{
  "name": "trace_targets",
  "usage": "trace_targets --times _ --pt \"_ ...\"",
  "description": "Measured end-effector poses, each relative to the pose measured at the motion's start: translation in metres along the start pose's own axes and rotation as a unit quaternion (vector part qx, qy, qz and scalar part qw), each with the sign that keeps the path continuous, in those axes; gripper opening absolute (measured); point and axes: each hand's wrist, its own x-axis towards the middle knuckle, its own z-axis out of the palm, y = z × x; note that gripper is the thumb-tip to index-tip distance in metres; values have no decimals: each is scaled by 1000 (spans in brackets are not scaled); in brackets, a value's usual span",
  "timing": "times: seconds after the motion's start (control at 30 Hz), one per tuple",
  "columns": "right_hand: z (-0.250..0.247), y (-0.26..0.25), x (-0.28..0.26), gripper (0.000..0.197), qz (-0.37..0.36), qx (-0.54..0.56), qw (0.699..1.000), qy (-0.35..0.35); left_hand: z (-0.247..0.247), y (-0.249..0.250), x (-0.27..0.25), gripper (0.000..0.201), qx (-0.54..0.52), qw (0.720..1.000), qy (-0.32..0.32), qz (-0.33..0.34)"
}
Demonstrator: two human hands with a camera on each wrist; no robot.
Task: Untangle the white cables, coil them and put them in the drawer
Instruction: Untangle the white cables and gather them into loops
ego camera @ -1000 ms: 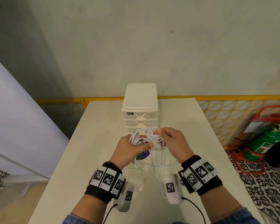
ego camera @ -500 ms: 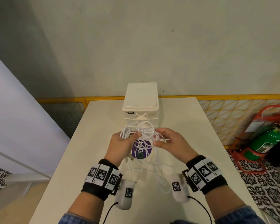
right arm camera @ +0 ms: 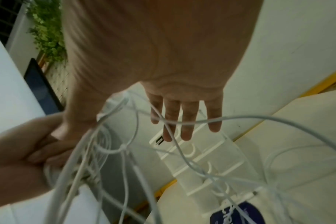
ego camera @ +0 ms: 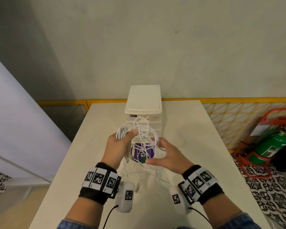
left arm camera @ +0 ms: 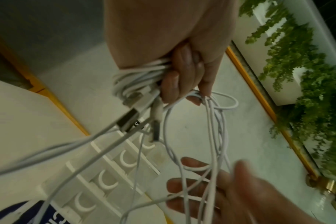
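Note:
A tangle of white cables [ego camera: 139,131] hangs in the air in front of the white drawer unit [ego camera: 143,100]. My left hand [ego camera: 120,142] grips a bunched part of the cables [left arm camera: 142,75], with plug ends [left arm camera: 130,119] sticking out below the fist. My right hand [ego camera: 163,152] is spread with straight fingers [right arm camera: 184,121], and loose loops [right arm camera: 125,136] run across it. Long strands [ego camera: 149,171] trail down to the table. The unit's drawers [left arm camera: 105,171] look shut.
The drawer unit stands mid-table on a white table [ego camera: 196,146] with a purple label [ego camera: 139,152] on its lower front. A yellow rail [ego camera: 238,100] runs behind the table. A green extinguisher [ego camera: 271,144] on a red stand is at the floor right.
Both hands lifted the cables and drew apart. The right hand went from pinching a strand to spread fingers. The left hand rose and shifted left with its bunch.

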Motion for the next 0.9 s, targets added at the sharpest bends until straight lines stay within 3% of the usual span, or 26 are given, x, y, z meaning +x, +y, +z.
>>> trace_targets --times 0.1,0.17,0.33,0.57,0.73,0.8,0.9 --pt "-5 10 3 14 -10 -66 995 70 -12 8 2 34 23 999 35 10" --pt "-21 19 1 15 11 -75 990 122 -29 11 7 29 48 996 68 16" --pt "-49 23 -5 2 32 -111 979 168 -49 11 12 24 53 991 121 1" --pt "-56 25 -7 9 22 -107 955 275 -40 8 11 20 46 992 113 -6" --pt "-54 21 -3 49 46 -72 973 212 -28 4 9 21 52 995 81 -4" --pt "-46 8 -3 52 -19 -86 970 226 -22 1 9 25 52 996 68 0" --pt "-30 -20 -3 35 -170 -96 951 238 -10 -4 6 36 52 998 34 -13"
